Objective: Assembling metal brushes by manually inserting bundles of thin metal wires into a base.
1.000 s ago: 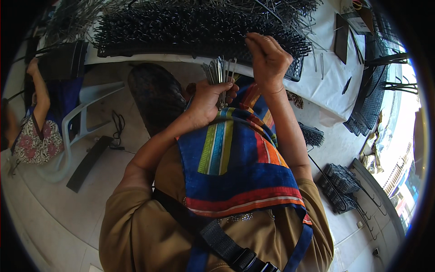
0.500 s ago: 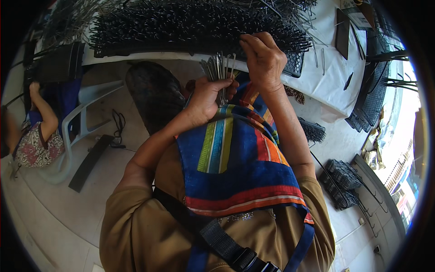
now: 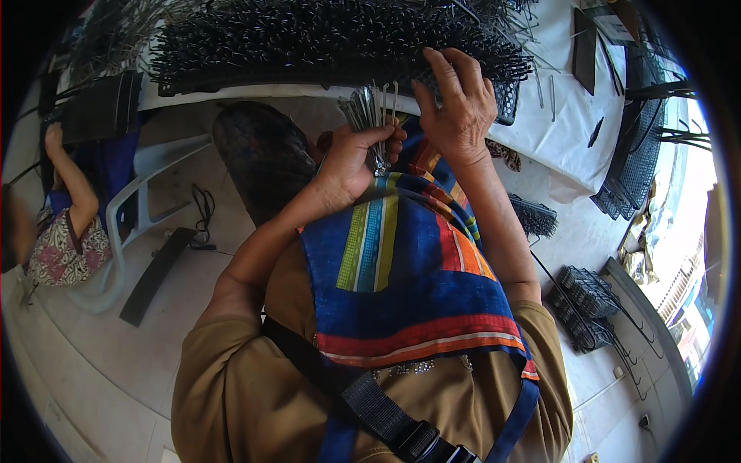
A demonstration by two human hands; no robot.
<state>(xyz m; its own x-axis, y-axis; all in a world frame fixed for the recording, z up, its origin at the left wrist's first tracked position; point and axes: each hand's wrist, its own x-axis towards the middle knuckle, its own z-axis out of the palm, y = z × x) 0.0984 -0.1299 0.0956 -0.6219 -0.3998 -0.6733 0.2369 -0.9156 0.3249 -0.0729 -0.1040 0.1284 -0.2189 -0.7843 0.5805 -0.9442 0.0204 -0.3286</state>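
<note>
My left hand (image 3: 351, 158) is closed round a bundle of thin silvery wire pieces (image 3: 363, 112), whose ends fan out above the fist. One piece stands up a little apart from the others, its tip bent. To the right of the bundle my right hand (image 3: 459, 108) is raised, thumb and fingers apart, with nothing seen between them. Its fingertips are over the near right part of a long black mesh rack (image 3: 255, 83), which is densely filled with upright black wire pieces (image 3: 324, 42). Whether the fingertips touch the wires I cannot tell.
The rack rests on a white-covered table (image 3: 563, 147) with loose wires and a dark flat bar (image 3: 584, 54). Black mesh baskets (image 3: 587, 301) lie on the floor at right. A person (image 3: 69, 193) sits on a pale plastic chair (image 3: 120, 224) at left, near a dark strip (image 3: 158, 278).
My right hand has gone from pinched fingers at the rack's edge to spread fingers, shifting slightly right. My left hand keeps the wire bundle in almost the same place.
</note>
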